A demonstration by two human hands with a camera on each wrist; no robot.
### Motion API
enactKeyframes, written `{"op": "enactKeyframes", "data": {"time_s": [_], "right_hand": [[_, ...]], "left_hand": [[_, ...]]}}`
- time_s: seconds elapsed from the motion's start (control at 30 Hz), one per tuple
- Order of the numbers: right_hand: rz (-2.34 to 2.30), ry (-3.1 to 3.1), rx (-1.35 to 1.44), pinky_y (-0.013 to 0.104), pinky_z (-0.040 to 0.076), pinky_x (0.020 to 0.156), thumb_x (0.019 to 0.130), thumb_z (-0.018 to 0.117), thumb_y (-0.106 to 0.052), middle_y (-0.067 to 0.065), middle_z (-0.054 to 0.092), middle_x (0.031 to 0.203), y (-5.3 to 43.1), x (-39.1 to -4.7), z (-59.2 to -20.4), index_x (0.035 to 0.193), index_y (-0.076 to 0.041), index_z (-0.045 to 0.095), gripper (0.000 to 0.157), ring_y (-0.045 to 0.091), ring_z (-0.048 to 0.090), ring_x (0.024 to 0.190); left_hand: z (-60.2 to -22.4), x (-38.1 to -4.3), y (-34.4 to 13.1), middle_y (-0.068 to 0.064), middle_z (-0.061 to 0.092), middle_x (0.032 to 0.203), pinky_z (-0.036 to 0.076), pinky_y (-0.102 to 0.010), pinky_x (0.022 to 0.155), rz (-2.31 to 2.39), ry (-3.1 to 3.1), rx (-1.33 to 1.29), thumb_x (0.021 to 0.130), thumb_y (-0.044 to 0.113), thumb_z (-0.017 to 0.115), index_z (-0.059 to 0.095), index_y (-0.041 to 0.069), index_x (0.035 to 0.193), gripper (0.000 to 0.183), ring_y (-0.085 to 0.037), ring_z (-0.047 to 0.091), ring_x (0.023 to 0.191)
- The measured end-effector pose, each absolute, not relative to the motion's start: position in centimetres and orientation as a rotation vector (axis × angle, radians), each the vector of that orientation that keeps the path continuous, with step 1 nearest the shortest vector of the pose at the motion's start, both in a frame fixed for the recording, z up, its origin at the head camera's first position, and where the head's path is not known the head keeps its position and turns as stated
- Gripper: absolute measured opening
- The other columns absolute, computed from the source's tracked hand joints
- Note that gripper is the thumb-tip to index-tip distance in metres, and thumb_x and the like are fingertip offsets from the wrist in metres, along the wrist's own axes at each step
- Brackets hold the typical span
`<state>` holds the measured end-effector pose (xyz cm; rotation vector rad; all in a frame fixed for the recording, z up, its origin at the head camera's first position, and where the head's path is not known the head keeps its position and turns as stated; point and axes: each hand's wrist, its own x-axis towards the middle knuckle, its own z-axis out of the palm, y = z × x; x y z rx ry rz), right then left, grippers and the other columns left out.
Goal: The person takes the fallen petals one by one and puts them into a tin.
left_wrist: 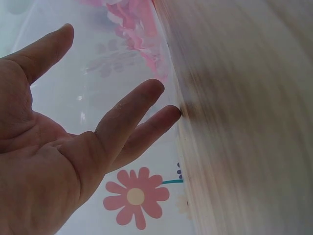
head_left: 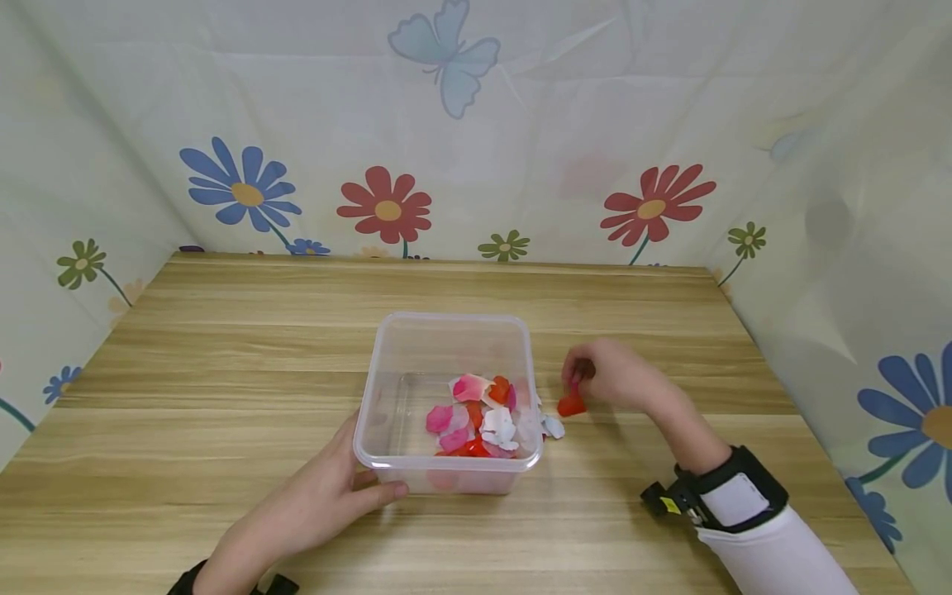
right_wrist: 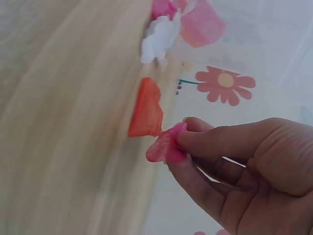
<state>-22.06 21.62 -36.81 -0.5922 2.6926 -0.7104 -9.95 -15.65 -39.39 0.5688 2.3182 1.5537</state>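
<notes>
A clear plastic box [head_left: 446, 464] on the table holds pink, red and white petals [head_left: 476, 417], heaped toward its right side. My left hand [head_left: 327, 496] is at the box's front left corner, thumb along the front and the other fingers by the left wall. In the left wrist view its fingers [left_wrist: 129, 110] are fairly straight and spread. To the right of the box, my right hand [head_left: 621, 376] pinches a pink petal [right_wrist: 168, 144] between thumb and fingertips. Close below that petal, a red petal [right_wrist: 146, 110] lies on the table.
A white petal [head_left: 553, 426] lies on the wooden table [head_left: 223, 347] against the box's right side. Behind the table and along both its sides hangs a pale curtain [head_left: 558, 124] printed with flowers and a butterfly.
</notes>
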Motion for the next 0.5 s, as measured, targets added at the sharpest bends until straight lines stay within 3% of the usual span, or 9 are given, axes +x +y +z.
{"op": "enactKeyframes", "data": {"time_s": [0.5], "right_hand": [[-0.787,2.866,-0.697,0.025,0.049,0.068,0.086,0.068,0.004,-0.001,0.062,0.082,20.9,-21.0,-34.5,0.092,-0.006,0.070,0.012,0.017,0.057,0.076]], "left_hand": [[-39.4,-9.9,-15.7,-0.006,0.026,0.151,0.044,-0.025,0.094,1.550,2.326,0.592,0.089,0.012,0.075,0.004,0.024,0.157,0.100,-0.027,0.052,0.123]]}}
